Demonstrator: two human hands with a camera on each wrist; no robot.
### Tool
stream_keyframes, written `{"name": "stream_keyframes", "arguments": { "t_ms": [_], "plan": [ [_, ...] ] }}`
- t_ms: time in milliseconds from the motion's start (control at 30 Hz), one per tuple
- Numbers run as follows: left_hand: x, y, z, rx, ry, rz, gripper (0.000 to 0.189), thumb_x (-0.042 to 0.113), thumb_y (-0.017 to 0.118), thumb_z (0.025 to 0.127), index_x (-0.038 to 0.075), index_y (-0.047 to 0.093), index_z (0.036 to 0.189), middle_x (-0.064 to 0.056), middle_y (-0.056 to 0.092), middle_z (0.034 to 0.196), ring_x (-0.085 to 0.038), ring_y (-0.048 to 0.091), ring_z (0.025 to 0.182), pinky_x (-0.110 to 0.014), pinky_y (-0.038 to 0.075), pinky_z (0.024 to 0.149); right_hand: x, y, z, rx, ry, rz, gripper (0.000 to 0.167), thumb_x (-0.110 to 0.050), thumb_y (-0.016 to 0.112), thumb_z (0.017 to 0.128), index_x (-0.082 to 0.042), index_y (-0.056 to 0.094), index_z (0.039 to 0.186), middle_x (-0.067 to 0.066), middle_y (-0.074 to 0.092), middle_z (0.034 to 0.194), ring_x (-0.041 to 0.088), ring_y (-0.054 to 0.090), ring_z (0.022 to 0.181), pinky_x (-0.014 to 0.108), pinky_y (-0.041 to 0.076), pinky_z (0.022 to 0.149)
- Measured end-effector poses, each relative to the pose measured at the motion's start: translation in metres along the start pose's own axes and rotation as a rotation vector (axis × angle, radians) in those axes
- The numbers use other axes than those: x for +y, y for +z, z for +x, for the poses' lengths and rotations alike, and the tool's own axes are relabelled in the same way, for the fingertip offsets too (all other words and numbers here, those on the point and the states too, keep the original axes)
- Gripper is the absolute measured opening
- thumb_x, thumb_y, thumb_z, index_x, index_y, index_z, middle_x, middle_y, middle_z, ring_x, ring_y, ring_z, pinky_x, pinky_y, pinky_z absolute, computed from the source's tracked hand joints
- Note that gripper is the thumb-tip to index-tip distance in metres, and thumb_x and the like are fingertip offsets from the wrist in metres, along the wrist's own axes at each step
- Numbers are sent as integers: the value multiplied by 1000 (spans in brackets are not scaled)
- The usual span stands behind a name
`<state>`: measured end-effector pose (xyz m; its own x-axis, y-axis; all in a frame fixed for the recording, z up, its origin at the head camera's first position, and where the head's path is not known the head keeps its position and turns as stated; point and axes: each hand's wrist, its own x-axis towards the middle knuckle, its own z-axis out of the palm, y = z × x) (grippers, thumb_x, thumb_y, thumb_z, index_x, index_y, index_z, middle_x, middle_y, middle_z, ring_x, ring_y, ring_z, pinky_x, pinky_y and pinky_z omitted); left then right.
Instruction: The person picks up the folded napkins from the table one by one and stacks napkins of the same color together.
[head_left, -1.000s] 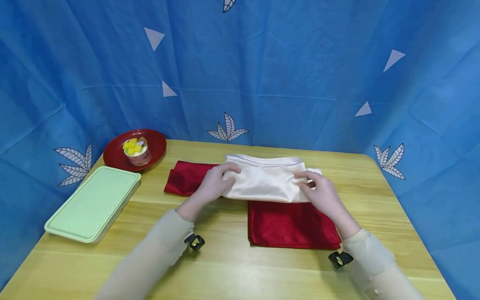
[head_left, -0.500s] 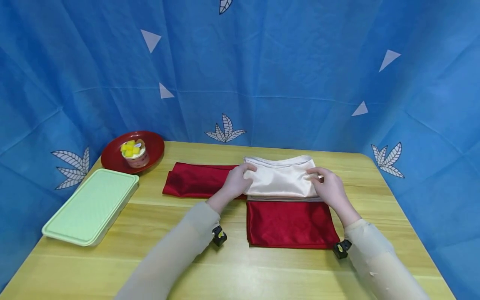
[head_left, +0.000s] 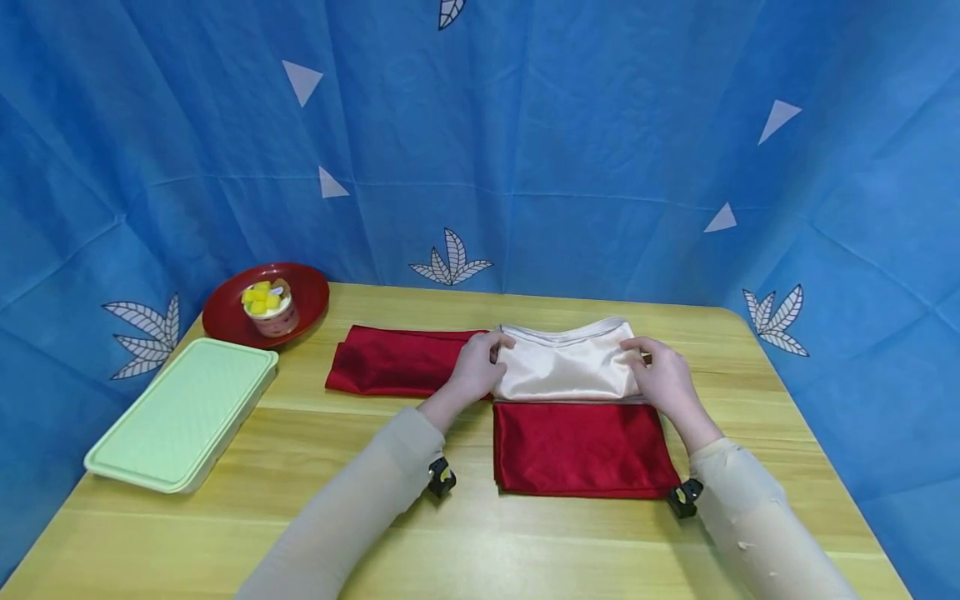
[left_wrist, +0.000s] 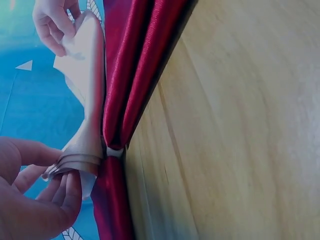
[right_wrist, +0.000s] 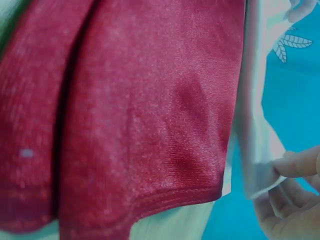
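Observation:
A folded cream satin cloth [head_left: 566, 368] lies just behind a folded red satin cloth [head_left: 585, 450] on the table. At its left edge my left hand [head_left: 477, 367] pinches the stacked layers between thumb and fingers, clear in the left wrist view. My right hand [head_left: 663, 379] pinches the right edge of the same cloth; in the right wrist view the thumb and fingers [right_wrist: 292, 167] grip its corner. A narrower folded red cloth [head_left: 397, 360] extends left from behind my left hand. Whether it continues under the cream cloth is hidden.
A light green lidded box [head_left: 183, 417] stands on the left of the wooden table [head_left: 300, 517]. Behind it, a red plate [head_left: 311, 304] bears a small dessert cup [head_left: 272, 312] topped with yellow cubes. A blue curtain [head_left: 585, 125] encloses the back and sides.
My left hand has moved right, and the cream cloth has become narrower and shifted right, uncovering more of the left red cloth. In the last half second the cream cloth's near edge has changed slightly.

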<state>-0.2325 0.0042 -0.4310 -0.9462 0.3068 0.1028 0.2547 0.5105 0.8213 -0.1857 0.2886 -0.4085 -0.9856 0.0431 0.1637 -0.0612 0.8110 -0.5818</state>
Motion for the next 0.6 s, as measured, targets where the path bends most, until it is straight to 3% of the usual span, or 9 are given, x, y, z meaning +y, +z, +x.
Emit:
{"name": "stream_keyframes", "arguments": {
  "t_ms": [133, 300, 433, 600],
  "plan": [
    [-2, -3, -2, 45, 4, 14, 36, -9, 60, 78, 3, 66, 112, -12, 54, 101, -19, 50, 81, -27, 41, 67, -1, -4, -4, -2, -4, -1, 34, 2, 50, 89, 3, 61, 121, 28, 56, 122, 42, 59, 102, 50, 47, 78],
    [-6, -13, -15, 77, 25, 22, 36, -4, 62, 79, 5, 65, 113, -15, 53, 113, -19, 56, 81, -30, 46, 73, -1, -9, -13, -25, -62, -24, 34, -1, 54, 89, 5, 59, 121, 30, 53, 121, 43, 58, 100, 54, 46, 79],
    [-13, -20, -34, 33, 49, -18, 32, -4, 63, 80, 2, 63, 112, -14, 55, 110, -19, 58, 80, -32, 48, 76, 1, -11, -24, -105, -131, -72, 35, -4, 59, 88, 7, 57, 121, 29, 56, 113, 41, 58, 96, 53, 46, 79],
    [-24, -22, -60, -50, 31, -76, 31, -4, 64, 82, 1, 62, 112, -12, 56, 105, -17, 57, 78, -31, 49, 74, 6, -14, -40, -268, -187, -94, 44, -9, 66, 87, 7, 53, 126, 23, 58, 108, 37, 57, 97, 51, 46, 82]
  ]
}}
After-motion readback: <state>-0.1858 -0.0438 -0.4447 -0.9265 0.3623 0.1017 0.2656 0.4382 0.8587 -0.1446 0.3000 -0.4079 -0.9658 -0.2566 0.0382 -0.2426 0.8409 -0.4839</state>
